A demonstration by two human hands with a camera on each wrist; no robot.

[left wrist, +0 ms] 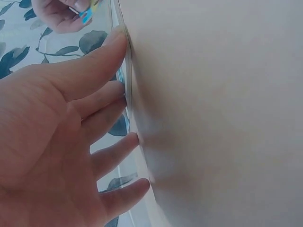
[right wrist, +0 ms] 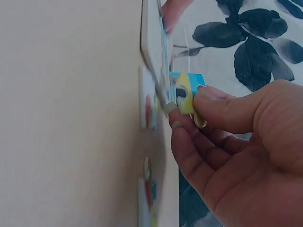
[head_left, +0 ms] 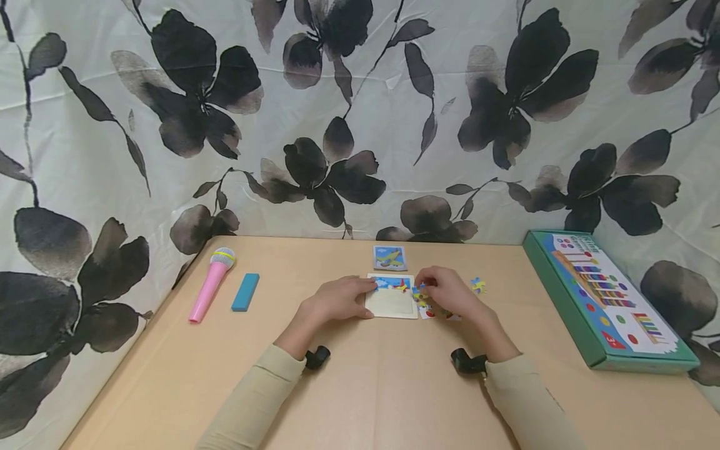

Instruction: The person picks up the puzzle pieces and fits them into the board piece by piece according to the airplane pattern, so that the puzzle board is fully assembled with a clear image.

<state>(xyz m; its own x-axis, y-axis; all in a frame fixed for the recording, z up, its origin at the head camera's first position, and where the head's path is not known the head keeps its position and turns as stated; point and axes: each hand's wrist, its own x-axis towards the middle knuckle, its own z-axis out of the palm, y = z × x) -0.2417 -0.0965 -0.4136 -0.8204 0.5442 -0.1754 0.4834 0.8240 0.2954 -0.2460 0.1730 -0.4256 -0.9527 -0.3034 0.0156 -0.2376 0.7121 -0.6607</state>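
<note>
Two hands work at one tabletop puzzle: the right hand (head_left: pixel 450 292) pinches one puzzle piece (right wrist: pixel 184 92), blue and yellow, between thumb and fingertips over the right edge of a single white tray (head_left: pixel 394 305). The left hand (head_left: pixel 342 298) lies with thumb and fingers extended and spread, tips touching the tray's left edge. Joined pieces fill the tray's upper part. Other loose pieces (head_left: pixel 427 314) lie beside it, partly covered, their number unclear; one more piece (head_left: pixel 478 285) sits apart at right. Around them are one picture card (head_left: pixel 389 257), one pink microphone (head_left: pixel 210 289), one blue block (head_left: pixel 245 292) and one green-sided box (head_left: pixel 619 306).
</note>
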